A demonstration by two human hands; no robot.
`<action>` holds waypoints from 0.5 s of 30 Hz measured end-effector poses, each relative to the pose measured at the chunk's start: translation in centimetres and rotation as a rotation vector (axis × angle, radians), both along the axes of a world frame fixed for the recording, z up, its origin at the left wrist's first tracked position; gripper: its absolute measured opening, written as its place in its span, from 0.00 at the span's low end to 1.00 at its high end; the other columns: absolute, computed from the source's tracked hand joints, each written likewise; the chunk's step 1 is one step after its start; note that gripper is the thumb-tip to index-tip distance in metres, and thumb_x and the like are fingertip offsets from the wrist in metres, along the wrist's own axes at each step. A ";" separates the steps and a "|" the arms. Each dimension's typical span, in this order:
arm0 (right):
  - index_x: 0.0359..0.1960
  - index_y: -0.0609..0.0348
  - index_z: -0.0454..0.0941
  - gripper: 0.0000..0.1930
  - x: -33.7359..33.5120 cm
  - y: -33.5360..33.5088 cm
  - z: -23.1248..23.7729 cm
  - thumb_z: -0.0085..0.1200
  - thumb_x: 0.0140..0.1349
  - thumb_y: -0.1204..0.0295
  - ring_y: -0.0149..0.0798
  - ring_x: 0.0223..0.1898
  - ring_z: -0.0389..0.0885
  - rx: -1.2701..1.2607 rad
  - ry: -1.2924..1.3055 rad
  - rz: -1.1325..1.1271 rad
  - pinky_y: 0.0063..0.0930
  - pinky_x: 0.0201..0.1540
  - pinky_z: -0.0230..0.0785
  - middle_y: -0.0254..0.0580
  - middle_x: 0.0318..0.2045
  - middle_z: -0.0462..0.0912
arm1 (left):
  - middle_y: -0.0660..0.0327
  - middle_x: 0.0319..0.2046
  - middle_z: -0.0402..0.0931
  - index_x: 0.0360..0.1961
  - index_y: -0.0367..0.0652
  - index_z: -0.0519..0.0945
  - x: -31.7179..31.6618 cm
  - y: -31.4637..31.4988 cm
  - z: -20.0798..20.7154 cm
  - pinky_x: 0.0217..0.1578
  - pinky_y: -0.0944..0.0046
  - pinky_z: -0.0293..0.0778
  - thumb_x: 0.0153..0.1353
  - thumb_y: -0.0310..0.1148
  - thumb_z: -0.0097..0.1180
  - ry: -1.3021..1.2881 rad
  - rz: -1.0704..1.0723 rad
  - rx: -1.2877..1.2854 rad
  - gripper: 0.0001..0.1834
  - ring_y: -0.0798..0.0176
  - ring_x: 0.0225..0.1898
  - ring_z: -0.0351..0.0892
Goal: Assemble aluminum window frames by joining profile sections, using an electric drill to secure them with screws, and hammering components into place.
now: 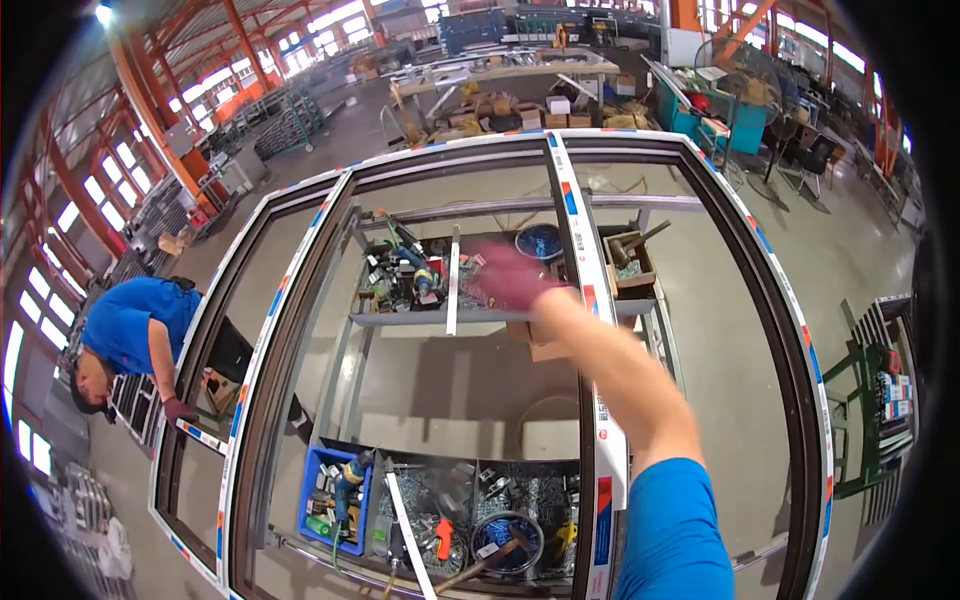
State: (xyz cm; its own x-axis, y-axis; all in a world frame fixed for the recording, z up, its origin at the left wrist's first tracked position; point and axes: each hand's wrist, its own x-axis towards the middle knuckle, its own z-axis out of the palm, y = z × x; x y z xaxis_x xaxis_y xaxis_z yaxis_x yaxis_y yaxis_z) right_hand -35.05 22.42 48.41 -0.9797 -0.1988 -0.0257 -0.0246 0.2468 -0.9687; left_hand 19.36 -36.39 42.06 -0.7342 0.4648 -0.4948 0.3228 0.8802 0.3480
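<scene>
Because the right hand [512, 277], in a dark red glove, is blurry, I cannot tell if it is open or closed. It is over little shiny metal bits [383, 270]. Just left of it, a long, flat, silvery strip [454, 285] lies across the grey metal shelf [400, 319]. The big frame [590, 255] has straight, white-taped bars.

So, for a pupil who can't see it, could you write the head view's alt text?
A blurred, maroon-gloved right hand reaches over a large window-like frame, near a pale strip and a shelf of tools and small parts. At left, a co-worker in blue bends beside the frame.
</scene>
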 end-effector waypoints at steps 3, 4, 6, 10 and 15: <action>0.73 0.60 0.69 0.45 5.2 -17.0 4.9 0.58 0.66 0.36 0.57 0.77 0.65 0.391 1.067 0.474 0.56 0.81 0.49 0.56 0.73 0.71 | 0.46 0.51 0.83 0.59 0.42 0.81 -1.3 0.1 -1.4 0.51 0.42 0.80 0.48 0.54 0.78 0.027 -0.091 0.000 0.40 0.37 0.51 0.82; 0.73 0.61 0.69 0.46 6.7 -19.1 5.0 0.58 0.66 0.36 0.58 0.77 0.63 0.412 1.097 0.517 0.56 0.81 0.49 0.56 0.73 0.71 | 0.46 0.51 0.83 0.58 0.42 0.82 -1.9 0.0 -1.2 0.51 0.42 0.80 0.47 0.53 0.79 0.018 -0.081 0.016 0.40 0.37 0.51 0.82; 0.73 0.62 0.69 0.46 7.3 -19.5 3.8 0.57 0.66 0.35 0.58 0.78 0.62 0.470 1.061 0.524 0.56 0.82 0.48 0.56 0.73 0.71 | 0.47 0.50 0.83 0.56 0.43 0.82 -2.3 -0.2 -1.5 0.49 0.42 0.81 0.46 0.51 0.80 0.039 -0.089 0.019 0.39 0.37 0.50 0.82; 0.75 0.63 0.64 0.47 8.8 -9.8 -1.8 0.61 0.66 0.40 0.59 0.77 0.63 0.704 0.702 0.288 0.58 0.82 0.46 0.61 0.74 0.67 | 0.53 0.47 0.86 0.52 0.48 0.83 -2.5 -0.9 -2.6 0.46 0.45 0.82 0.46 0.45 0.81 0.094 -0.110 0.203 0.33 0.41 0.47 0.85; 0.74 0.63 0.65 0.47 21.3 2.0 -8.3 0.72 0.58 0.52 0.65 0.74 0.64 0.893 0.419 -0.134 0.56 0.77 0.57 0.62 0.72 0.68 | 0.61 0.41 0.91 0.43 0.51 0.86 -0.8 -1.4 -2.5 0.43 0.50 0.84 0.46 0.41 0.80 -0.126 0.051 0.186 0.23 0.49 0.42 0.90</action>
State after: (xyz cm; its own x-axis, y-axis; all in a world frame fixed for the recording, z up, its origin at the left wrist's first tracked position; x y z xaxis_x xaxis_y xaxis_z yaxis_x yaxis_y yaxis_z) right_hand -13.72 24.47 40.08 -0.9568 -0.1620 0.2413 -0.2406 0.9071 -0.3452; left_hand 18.58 -37.75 39.61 -0.6968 0.5207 -0.4933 0.2231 0.8110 0.5408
